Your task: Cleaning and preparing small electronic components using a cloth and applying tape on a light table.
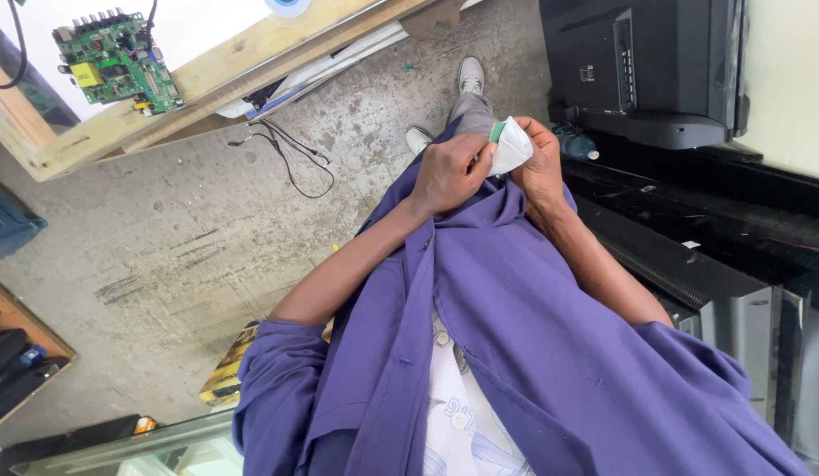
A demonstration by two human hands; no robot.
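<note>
Both hands' grip pinching one white cloth | left hand | right hand | one circuit board

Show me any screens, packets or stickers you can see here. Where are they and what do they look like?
Television: top right on the floor, a big black box shape showing its back, screen not visible.
Sticker: on the television's back, small, dark with pale marks.
Small packet: held between the left hand and right hand, white with a green edge.
Circuit board: top left on the white table, green, with a yellow label.
</note>
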